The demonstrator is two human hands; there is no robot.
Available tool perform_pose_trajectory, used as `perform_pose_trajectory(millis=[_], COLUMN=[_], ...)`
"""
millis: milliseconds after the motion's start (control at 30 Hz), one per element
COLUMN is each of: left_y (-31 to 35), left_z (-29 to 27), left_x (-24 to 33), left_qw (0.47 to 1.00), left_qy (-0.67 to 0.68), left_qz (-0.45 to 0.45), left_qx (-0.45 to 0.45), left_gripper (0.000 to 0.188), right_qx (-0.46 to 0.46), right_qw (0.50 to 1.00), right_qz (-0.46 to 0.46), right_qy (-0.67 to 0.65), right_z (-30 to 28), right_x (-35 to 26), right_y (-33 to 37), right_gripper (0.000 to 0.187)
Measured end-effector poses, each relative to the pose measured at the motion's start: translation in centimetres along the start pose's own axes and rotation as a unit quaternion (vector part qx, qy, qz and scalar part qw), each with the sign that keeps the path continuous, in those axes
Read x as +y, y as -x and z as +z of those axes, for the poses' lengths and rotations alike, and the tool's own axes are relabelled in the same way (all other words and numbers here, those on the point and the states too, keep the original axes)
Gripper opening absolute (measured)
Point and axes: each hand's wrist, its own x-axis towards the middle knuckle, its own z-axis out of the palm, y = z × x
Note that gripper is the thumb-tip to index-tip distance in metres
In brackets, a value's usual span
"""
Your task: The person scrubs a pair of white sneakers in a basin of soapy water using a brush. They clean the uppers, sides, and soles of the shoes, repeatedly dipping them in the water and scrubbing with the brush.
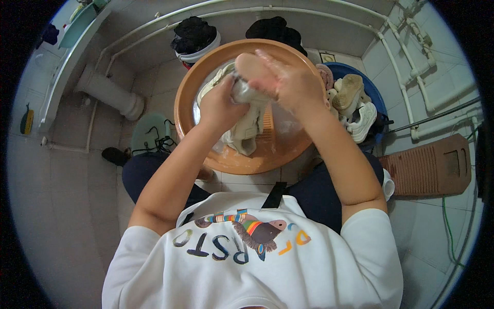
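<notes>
My left hand (221, 102) is closed on a wet, cream-coloured cloth item (242, 129), which hangs in folds into a large orange basin (186, 82). White suds cover the bunched part by its fingers. My right hand (293, 85) is raised over the basin, right beside the bunched cloth and blurred by motion. A pale pinkish rounded shape (250, 67) shows at its fingers; I cannot tell whether it is part of the hand or a held thing. Partly behind the cloth, an orange ridged washboard (267, 126) leans in the soapy water.
At right, a blue basin (382, 95) holds shoes, including a white sneaker (362, 122). A brown washboard (427, 167) lies beyond my right knee. Behind the orange basin stands a white bucket (198, 54) of dark cloth. A pale green basin (146, 129) is at left.
</notes>
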Motion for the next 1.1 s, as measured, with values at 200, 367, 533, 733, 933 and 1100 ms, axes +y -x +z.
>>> perform_pose_trajectory(millis=[200, 367, 533, 733, 933, 1100], left_y=[0.1, 0.2, -0.1, -0.4, -0.5, -0.2], left_z=[-0.2, 0.4, 0.4, 0.9, 1.0, 0.2], left_x=[-0.1, -1.4, -1.2, -2.8, -1.8, -1.7], left_qw=[0.999, 0.999, 0.996, 0.98, 0.948, 0.962], left_qy=[0.012, 0.032, 0.06, 0.18, 0.302, 0.253], left_qz=[0.017, 0.002, 0.009, -0.018, -0.039, -0.038], left_qx=[0.026, 0.03, 0.058, 0.088, 0.091, 0.096], left_gripper=[0.061, 0.06, 0.059, 0.057, 0.06, 0.058], right_qx=[0.048, 0.054, 0.072, 0.093, 0.106, 0.035], right_qw=[0.988, 0.996, 0.991, 0.993, 0.99, 0.984], right_qz=[0.049, -0.052, 0.003, -0.062, -0.061, 0.05], right_qy=[-0.137, -0.047, -0.111, -0.044, -0.071, -0.165], right_z=[3.1, 1.6, 3.1, 2.9, 2.5, 1.8], right_x=[4.4, 0.0, 3.1, 0.2, -0.3, 0.9], right_y=[-1.0, -0.1, -1.3, -0.5, -0.1, -0.9], right_gripper=[0.068, 0.072, 0.071, 0.07, 0.069, 0.068])
